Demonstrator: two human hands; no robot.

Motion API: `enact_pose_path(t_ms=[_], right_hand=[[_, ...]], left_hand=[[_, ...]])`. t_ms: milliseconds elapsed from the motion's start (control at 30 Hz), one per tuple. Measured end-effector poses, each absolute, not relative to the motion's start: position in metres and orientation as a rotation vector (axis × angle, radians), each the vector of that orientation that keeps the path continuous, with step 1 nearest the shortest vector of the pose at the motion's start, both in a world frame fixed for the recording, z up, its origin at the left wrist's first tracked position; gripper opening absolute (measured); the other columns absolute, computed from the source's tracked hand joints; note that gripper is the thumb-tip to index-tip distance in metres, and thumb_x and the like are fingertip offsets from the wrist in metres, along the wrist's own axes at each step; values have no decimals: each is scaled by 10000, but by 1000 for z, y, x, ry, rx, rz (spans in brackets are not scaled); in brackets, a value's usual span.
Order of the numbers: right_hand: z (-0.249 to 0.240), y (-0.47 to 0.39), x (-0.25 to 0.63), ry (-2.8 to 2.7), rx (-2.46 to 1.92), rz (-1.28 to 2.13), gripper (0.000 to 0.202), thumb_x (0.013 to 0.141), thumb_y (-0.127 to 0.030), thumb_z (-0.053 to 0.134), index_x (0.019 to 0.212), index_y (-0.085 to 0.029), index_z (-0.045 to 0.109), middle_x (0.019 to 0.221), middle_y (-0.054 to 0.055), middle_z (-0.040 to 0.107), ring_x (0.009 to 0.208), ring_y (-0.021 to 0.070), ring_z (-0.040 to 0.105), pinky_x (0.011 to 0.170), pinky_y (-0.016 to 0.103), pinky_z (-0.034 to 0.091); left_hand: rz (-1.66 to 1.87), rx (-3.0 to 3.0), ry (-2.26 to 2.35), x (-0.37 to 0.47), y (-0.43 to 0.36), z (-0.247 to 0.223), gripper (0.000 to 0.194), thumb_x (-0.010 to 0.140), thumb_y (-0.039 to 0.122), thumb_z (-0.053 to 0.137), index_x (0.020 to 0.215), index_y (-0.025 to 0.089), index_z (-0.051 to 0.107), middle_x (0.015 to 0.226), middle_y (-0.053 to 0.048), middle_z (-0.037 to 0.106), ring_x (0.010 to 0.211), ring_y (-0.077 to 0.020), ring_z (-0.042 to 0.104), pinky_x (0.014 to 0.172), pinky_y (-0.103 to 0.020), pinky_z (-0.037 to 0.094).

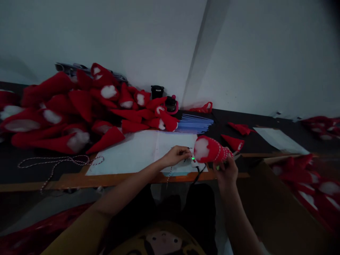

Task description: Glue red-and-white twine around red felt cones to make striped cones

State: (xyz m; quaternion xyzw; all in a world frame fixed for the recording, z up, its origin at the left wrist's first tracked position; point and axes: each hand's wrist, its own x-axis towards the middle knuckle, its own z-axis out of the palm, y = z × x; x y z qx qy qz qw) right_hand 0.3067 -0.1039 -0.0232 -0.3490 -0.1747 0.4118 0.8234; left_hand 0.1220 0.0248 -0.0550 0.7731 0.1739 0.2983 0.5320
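At nine o'clock, stuffed red cones [79, 104] are lying heaped on a dark table [10, 171] below a pale wall [132, 35]; at eight, a striped cord [77, 156] is looping. At five, the left hand [176, 156] is reaching over a white sheet [132, 152], fingers curling; whether they are gripping anything, I cannot tell. Apart from it, at four, the right hand [228, 171] is clasping a cord-wound cone [208, 150]. Farther right, a cardboard box [265, 187] is running into shadow.

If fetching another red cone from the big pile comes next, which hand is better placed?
Probably the left hand: it is nearer the pile of red cones, though whether it pinches anything is unclear. The right hand holds a stuffed red cone wrapped with striped cord.
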Motion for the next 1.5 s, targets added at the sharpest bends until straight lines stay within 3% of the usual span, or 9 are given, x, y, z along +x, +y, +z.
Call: enact_pose_path(t_ms=[200, 467, 733, 900, 1033, 1133, 1267, 1333, 1500], right_hand=[[-29, -77, 319, -261, -741, 810, 252, 720, -210, 729, 669, -200, 482, 445, -175, 351, 304, -18, 206, 740, 175, 587], [-46, -69, 330, -193, -852, 732, 325, 708, -223, 765, 675, -203, 442, 470, -179, 377, 319, -14, 247, 735, 193, 605], [-56, -67, 296, -304, -1042, 749, 375, 568, -277, 857, 832, -191, 604, 685, -60, 669, 566, 105, 652, 631, 279, 620], [-49, -78, 279, -478, -1090, 840, 418, 560, -269, 873, 895, -189, 637, 782, -3, 717, 664, 156, 699, 592, 260, 595], [-42, -86, 274, -533, -1099, 902, 400, 566, -300, 867, 886, -195, 651, 773, 3, 712, 645, 153, 684, 552, 244, 568], [-38, -86, 273, -514, -1096, 914, 410, 549, -348, 869, 870, -208, 654, 730, -18, 693, 585, 124, 647, 531, 231, 550], [-36, -83, 273, -488, -1096, 934, 414, 546, -369, 870, 865, -217, 654, 611, -63, 628, 460, 83, 554, 569, 272, 574], [-35, -80, 271, -491, -1093, 954, 395, 570, -377, 865, 865, -211, 662, 531, -90, 562, 393, 55, 474, 578, 274, 579], [-26, -66, 257, -503, -1037, 1019, 411, 619, -494, 829, 863, -207, 664, 607, -73, 596, 399, 35, 429, 543, 239, 573]], left_hand=[[731, 1862, 574, 89, -37, -80, 329, 961, 376, 429, 901, 144, 654, 790, -28, 652, 711, -146, 559, 648, -231, 401], [505, 2338, 466, 6, -84, -31, 185, 969, 251, 462, 1034, 211, 631, 902, -20, 695, 775, -137, 646, 688, -222, 447], [863, 2424, 349, -3, -25, 93, 159, 895, 228, 577, 982, 246, 708, 805, -9, 705, 689, -131, 639, 634, -212, 442], [962, 2308, 340, 23, 41, 124, 227, 904, 316, 545, 887, 157, 705, 724, -18, 646, 645, -126, 581, 590, -211, 411], [940, 2340, 588, 37, 99, 92, 242, 873, 313, 552, 802, 126, 689, 728, -31, 637, 697, -145, 583, 672, -241, 448], [905, 2434, 831, 39, 111, 47, 97, 746, 192, 640, 757, 113, 694, 795, -84, 653, 834, -220, 614, 830, -343, 475], [1082, 2475, 546, 36, 68, -4, 549, 737, 133, 611, 1284, 162, 574, 1342, -163, 528, 1243, -283, 494, 1048, -435, 402], [1111, 2402, 362, 37, 42, -19, 617, 766, 131, 600, 1370, 214, 507, 1442, -137, 458, 1279, -264, 485, 1059, -411, 413], [1289, 1639, 561, 48, 13, -42, 253, 746, 164, 685, 981, 217, 761, 1010, -77, 734, 971, -219, 662, 926, -342, 500]])
